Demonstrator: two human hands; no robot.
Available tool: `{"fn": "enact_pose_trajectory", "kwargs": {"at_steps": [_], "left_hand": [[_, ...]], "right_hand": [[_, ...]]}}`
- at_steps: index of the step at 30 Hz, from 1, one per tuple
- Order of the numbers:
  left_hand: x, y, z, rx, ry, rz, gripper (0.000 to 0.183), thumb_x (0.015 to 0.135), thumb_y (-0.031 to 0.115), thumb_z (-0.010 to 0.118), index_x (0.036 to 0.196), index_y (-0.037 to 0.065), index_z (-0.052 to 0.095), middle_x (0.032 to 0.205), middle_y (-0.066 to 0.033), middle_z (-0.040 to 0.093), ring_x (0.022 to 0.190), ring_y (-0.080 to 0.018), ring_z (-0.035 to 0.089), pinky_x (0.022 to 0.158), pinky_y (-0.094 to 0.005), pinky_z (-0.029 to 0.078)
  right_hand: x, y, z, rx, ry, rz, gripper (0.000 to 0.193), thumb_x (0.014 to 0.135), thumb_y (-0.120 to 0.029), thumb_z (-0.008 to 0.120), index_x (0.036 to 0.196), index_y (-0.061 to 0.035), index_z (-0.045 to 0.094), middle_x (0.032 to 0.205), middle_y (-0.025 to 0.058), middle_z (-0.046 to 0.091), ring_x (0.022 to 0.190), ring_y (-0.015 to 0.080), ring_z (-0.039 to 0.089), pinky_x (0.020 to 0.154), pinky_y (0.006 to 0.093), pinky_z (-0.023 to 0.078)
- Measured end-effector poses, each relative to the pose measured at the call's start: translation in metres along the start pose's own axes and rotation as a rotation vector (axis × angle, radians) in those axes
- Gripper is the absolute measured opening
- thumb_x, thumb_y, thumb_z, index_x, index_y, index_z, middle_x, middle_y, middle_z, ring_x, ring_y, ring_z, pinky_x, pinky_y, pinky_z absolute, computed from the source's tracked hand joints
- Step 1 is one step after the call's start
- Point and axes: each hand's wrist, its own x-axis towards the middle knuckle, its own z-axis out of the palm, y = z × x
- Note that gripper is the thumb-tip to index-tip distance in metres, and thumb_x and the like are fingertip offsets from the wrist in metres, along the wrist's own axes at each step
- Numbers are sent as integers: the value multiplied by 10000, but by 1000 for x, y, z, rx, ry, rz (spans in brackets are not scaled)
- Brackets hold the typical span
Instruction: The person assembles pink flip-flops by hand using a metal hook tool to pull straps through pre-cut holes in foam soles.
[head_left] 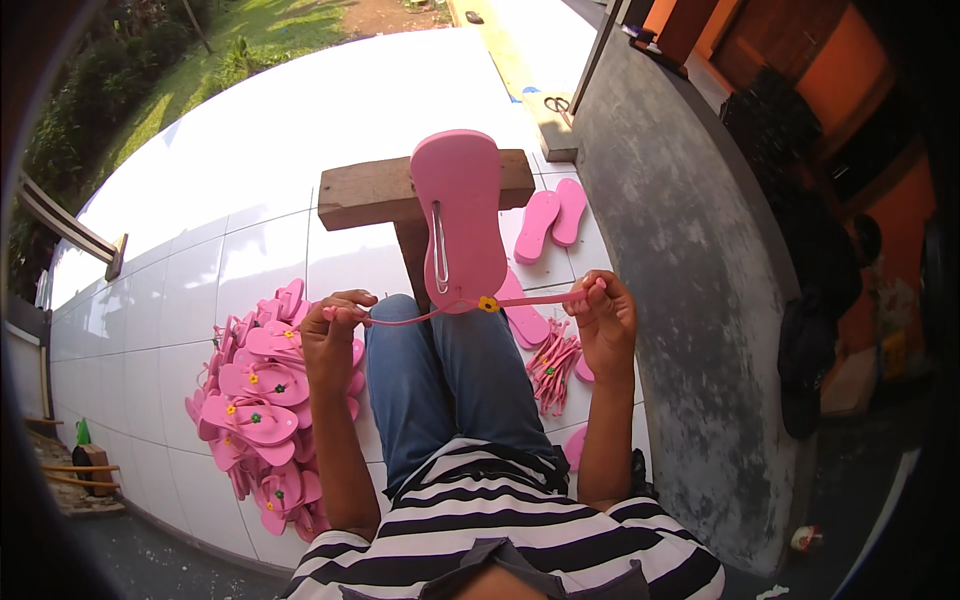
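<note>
Between my two hands a pink flip-flop strap [540, 299] with a yellow flower is stretched out sideways. My left hand [335, 335] pinches one end of it and my right hand [606, 315] pinches the other. The strap's middle meets the near end of a pink flip-flop sole [462, 215], which lies on a T-shaped wooden stand [365, 195] in front of my knees. A thin looped metal tool [439, 250] rests along the sole's left side. Whether the strap is fixed into the sole I cannot tell.
Left of my legs a heap of pink flip-flops [255, 385] with flowered straps lies on the white tiles. A bundle of loose pink straps [556, 370] lies to the right, with bare pink soles [538, 225] farther off. A grey wall [670, 250] runs along the right; scissors [559, 107] lie on a ledge.
</note>
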Motion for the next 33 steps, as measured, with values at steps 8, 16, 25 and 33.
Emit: {"fn": "enact_pose_trajectory", "kwargs": {"at_steps": [8, 16, 25, 33], "left_hand": [[-14, -35, -27, -336, -2, -214, 256, 944, 236, 653, 762, 79, 565, 676, -41, 628, 687, -171, 594, 720, -295, 470], [-14, -25, 26, -188, -300, -307, 395, 910, 321, 687, 658, 64, 525, 629, -52, 526, 590, -116, 502, 481, -213, 400], [14, -10, 57, -124, -483, -385, 376, 862, 334, 742, 664, 65, 568, 615, -19, 560, 534, -84, 544, 506, -216, 426], [13, -7, 61, -141, -509, -412, 301, 856, 298, 766, 854, 66, 574, 754, 9, 585, 624, -63, 555, 567, -199, 426]], "right_hand": [[-3, -3, -19, -210, -89, 184, 196, 924, -195, 670, 963, -6, 632, 893, 57, 571, 856, 147, 535, 809, 292, 430], [5, -6, 5, -330, -499, 251, 324, 907, -278, 688, 1058, 8, 664, 1042, 62, 590, 1021, 174, 549, 918, 316, 412], [15, 23, 68, -358, -574, 210, 322, 938, -204, 654, 1185, 3, 650, 1094, 94, 627, 1035, 196, 611, 890, 317, 498], [3, 52, 78, -76, -419, 133, 157, 916, -52, 664, 1054, 21, 669, 1038, 93, 586, 974, 197, 631, 880, 342, 520]]}}
